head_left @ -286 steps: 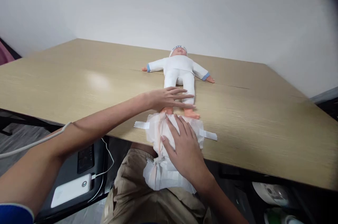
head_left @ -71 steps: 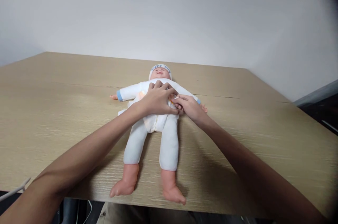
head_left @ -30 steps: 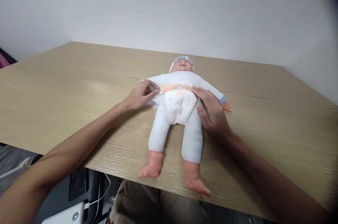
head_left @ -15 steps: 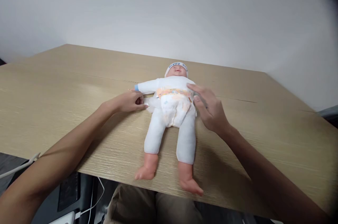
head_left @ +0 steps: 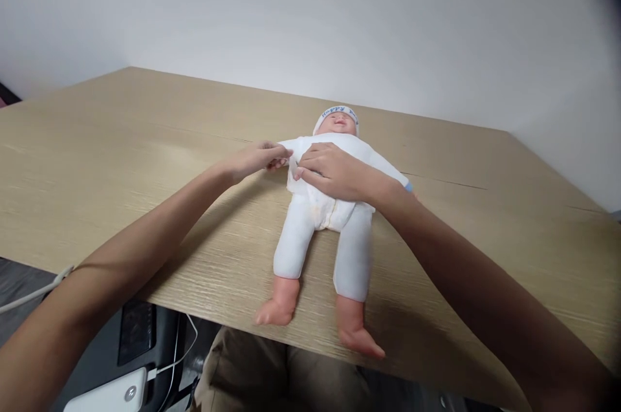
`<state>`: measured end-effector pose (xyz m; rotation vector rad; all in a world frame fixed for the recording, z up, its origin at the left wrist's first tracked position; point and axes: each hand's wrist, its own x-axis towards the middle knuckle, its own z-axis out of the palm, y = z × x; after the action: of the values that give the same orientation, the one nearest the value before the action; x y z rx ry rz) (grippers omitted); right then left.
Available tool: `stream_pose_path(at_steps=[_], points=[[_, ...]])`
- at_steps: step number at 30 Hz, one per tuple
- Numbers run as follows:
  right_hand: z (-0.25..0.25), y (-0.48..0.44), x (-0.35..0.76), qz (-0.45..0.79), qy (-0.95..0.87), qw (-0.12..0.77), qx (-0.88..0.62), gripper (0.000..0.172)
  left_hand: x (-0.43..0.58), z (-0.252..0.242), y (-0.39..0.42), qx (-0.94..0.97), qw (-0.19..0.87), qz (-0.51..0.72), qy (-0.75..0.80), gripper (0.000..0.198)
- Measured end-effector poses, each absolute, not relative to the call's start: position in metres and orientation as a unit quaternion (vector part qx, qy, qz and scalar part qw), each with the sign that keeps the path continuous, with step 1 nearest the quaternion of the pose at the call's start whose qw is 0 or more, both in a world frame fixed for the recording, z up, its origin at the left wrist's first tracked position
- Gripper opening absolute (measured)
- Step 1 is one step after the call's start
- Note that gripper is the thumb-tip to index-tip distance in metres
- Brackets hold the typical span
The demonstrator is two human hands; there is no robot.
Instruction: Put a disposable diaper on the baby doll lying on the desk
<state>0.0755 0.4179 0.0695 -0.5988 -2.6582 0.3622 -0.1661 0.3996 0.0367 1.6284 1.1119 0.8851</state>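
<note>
A baby doll (head_left: pixel 294 253) lies on its back on the wooden table, in white clothing and a lettered white headband. Around its hips is a white diaper (head_left: pixel 334 215), its front largely covered. My left hand (head_left: pixel 264 160) is closed at the diaper's left side, thumb and fingers pinching its thin white edge. Across the doll's belly lies my right hand (head_left: pixel 334 169); its thumb and curled fingers close on the diaper's front near that same edge. The exact grip of its fingertips is partly hidden.
The table (head_left: pixel 184 114) reaches back to a pale wall (head_left: pixel 310 17). Below its front edge are a white power bank (head_left: pixel 114 392) with a cable, a dark device (head_left: pixel 137 331) and my trousered legs (head_left: pixel 276 373). A pale cord (head_left: pixel 36 295) runs by my left forearm.
My right hand has moved left from the doll's right side onto the diaper's front. My left hand has risen and shifted right, bringing up the diaper's side edge.
</note>
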Motion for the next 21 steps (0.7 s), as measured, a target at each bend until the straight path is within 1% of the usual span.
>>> stream_pose_path(at_steps=[3, 5, 7, 8, 9, 11, 13, 15, 18, 21], points=[[0.066, 0.414, 0.076, 0.105, -0.956, 0.195, -0.194, 0.029, -0.149, 0.044, 0.402, 0.672, 0.474, 0.362, 0.439, 0.039], [0.064, 0.41, 0.079, 0.072, -0.936, 0.258, -0.23, 0.022, -0.14, 0.049, 0.403, 0.672, 0.471, 0.373, 0.433, 0.039], [0.062, 0.408, 0.082, 0.039, -0.894, 0.342, -0.286, 0.012, -0.134, 0.052, 0.403, 0.673, 0.464, 0.378, 0.434, 0.038], [0.062, 0.408, 0.084, 0.034, -0.874, 0.373, -0.311, 0.009, -0.132, 0.053, 0.403, 0.675, 0.46, 0.376, 0.437, 0.039], [0.061, 0.407, 0.086, 0.041, -0.859, 0.388, -0.332, 0.01, -0.13, 0.054, 0.404, 0.678, 0.457, 0.373, 0.437, 0.039], [0.06, 0.407, 0.087, 0.081, -0.85, 0.378, -0.358, 0.019, -0.125, 0.057, 0.405, 0.69, 0.453, 0.365, 0.431, 0.039], [0.06, 0.406, 0.087, 0.116, -0.857, 0.344, -0.366, 0.026, -0.121, 0.06, 0.405, 0.703, 0.443, 0.358, 0.425, 0.038], [0.059, 0.406, 0.085, 0.124, -0.863, 0.325, -0.367, 0.032, -0.117, 0.065, 0.404, 0.721, 0.435, 0.343, 0.417, 0.034], [0.057, 0.408, 0.082, 0.133, -0.856, 0.327, -0.378, 0.033, -0.114, 0.072, 0.403, 0.754, 0.412, 0.321, 0.398, 0.032], [0.054, 0.413, 0.083, 0.153, -0.845, 0.337, -0.385, 0.038, -0.116, 0.069, 0.404, 0.762, 0.344, 0.358, 0.416, 0.036]])
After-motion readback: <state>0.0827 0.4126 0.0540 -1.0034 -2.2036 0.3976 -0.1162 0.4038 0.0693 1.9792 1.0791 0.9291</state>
